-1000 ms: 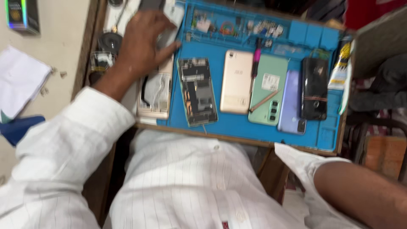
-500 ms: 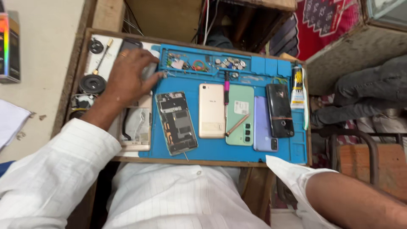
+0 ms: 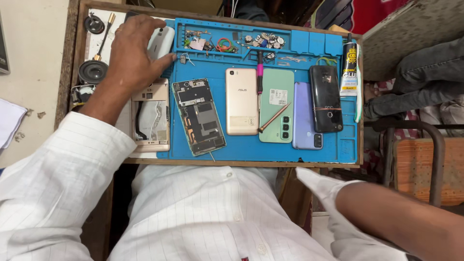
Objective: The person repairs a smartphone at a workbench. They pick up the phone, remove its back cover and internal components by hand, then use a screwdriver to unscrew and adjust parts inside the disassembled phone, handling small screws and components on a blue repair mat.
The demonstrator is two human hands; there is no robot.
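The left hand point(image 3: 133, 60) lies with its fingers curled over a small white phone point(image 3: 161, 42) at the far left corner of the blue mat point(image 3: 241, 150), seemingly pressing it still, while the right hand is out of view.

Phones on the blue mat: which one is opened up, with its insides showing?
The phone second from the left, lying slightly tilted beside the gold phone. Its back is off, showing dark boards and metal shields; the gold, green, lilac and black phones show closed backs.
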